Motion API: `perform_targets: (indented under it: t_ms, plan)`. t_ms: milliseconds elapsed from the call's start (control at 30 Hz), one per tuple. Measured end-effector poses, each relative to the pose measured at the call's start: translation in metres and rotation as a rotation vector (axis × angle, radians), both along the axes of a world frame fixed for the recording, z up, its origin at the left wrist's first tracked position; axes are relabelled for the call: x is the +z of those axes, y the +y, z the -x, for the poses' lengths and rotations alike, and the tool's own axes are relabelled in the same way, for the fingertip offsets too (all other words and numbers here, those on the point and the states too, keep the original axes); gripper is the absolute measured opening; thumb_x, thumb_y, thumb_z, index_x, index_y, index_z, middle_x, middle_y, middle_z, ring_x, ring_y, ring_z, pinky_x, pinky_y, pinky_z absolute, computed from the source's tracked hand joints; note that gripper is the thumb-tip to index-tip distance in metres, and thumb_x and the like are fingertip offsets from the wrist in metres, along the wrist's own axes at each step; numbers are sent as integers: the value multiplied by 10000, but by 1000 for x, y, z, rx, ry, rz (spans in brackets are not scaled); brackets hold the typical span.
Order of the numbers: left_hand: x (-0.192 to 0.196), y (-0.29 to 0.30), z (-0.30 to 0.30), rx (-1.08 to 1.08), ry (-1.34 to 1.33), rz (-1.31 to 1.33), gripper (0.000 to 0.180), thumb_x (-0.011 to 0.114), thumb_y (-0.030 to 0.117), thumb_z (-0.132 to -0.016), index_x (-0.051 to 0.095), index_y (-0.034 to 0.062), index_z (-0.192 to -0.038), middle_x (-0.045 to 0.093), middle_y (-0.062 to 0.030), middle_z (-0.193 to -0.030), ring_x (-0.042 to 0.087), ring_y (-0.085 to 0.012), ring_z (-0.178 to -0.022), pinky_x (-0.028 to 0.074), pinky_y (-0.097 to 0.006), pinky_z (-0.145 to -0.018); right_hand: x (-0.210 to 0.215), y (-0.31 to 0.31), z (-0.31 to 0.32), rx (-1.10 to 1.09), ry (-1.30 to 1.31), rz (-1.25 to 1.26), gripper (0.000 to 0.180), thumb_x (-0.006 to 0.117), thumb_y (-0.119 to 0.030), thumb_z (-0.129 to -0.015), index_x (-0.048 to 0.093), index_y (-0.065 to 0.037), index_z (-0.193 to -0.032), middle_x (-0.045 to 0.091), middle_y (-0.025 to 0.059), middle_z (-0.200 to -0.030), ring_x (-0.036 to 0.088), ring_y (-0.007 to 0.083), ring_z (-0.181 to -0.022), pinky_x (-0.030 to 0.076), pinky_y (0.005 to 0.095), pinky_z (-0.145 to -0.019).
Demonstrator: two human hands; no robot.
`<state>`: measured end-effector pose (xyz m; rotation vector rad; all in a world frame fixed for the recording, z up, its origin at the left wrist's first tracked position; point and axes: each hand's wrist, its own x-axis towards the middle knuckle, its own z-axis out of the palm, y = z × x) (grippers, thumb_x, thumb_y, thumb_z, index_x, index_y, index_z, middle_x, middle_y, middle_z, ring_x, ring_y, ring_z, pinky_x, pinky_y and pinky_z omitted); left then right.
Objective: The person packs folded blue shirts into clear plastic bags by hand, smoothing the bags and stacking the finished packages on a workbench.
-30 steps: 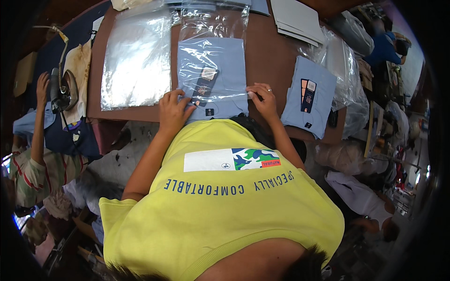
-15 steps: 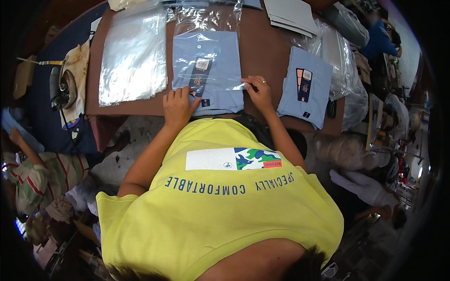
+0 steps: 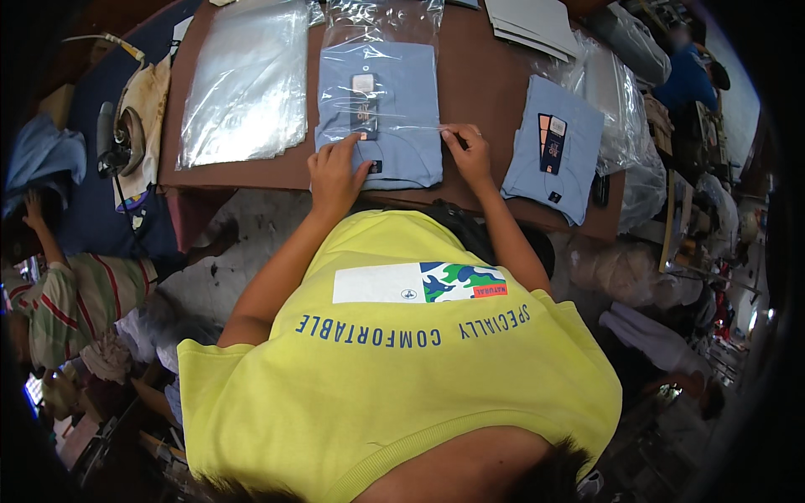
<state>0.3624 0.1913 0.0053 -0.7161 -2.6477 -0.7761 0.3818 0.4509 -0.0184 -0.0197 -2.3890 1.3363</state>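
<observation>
A folded light-blue shirt (image 3: 411,159) lies on the brown table in front of me, its far part inside a clear plastic bag (image 3: 386,21). The bag's open edge crosses the shirt near its lower third. A dark hang tag (image 3: 364,107) lies straight on the shirt under the film. My left hand (image 3: 338,172) rests on the shirt's left side, fingertips at the tag's lower end and thumb spread apart. At the right edge, my right hand (image 3: 470,155) pinches the bag's rim between thumb and forefinger.
A second folded blue shirt (image 3: 553,151) with tags lies right. Flat clear bags (image 3: 250,84) are stacked left, grey-white boards (image 3: 532,25) far right. An iron (image 3: 122,142) stands on the dark-blue surface left. Other people work at both sides.
The hang tag has gone from tilted to straight. The bag's edge lies farther up the shirt, and my left fingertips have shifted to the tag's lower end. My right hand keeps its pinch.
</observation>
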Motion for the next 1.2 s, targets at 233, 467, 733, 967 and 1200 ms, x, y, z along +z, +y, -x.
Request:
perform_targets:
  t_ms: [233, 467, 733, 967, 1200]
  plan:
    - [-4, 6, 1, 132, 114, 167, 488, 723, 320, -739, 543, 106, -1139, 586, -35, -998, 519, -239, -979, 353, -391, -818, 0, 3, -1, 18, 12, -130, 107, 666, -113, -777, 679, -61, -871, 654, 70, -874, 569, 252, -865, 448, 341, -774]
    - [-8, 13, 20, 132, 95, 72, 488, 731, 350, -719, 550, 107, -1102, 541, -65, -1044, 505, -256, -984, 350, -408, -834, 40, -20, 11, -56, 220, -617, 170, 691, -138, -728, 660, -115, -893, 620, 14, -903, 549, 225, -937, 412, 379, -845]
    - [-12, -11, 45, -46, -41, -116, 315, 748, 169, -706, 607, 42, -958, 589, -93, -1056, 561, -291, -968, 465, -372, -812, 38, -18, 40, 159, 191, -595, 98, 658, -166, -776, 641, -111, -855, 635, 14, -874, 574, 210, -872, 411, 374, -810]
    - [-10, -33, 65, -278, -182, -57, 194, 683, 113, -739, 625, 13, -895, 615, -101, -1016, 571, -280, -959, 469, -369, -822, 44, -31, 39, 180, 225, -621, 107, 644, -184, -797, 649, -111, -876, 639, 16, -871, 579, 201, -866, 408, 359, -800]
    - [-15, -43, 83, -445, -130, 26, 132, 619, 71, -785, 617, 4, -899, 612, -109, -999, 567, -295, -946, 472, -375, -835, 28, -79, 26, 406, 250, -847, 206, 633, -210, -795, 661, -178, -997, 584, 1, -1100, 521, 199, -1035, 384, 383, -879]
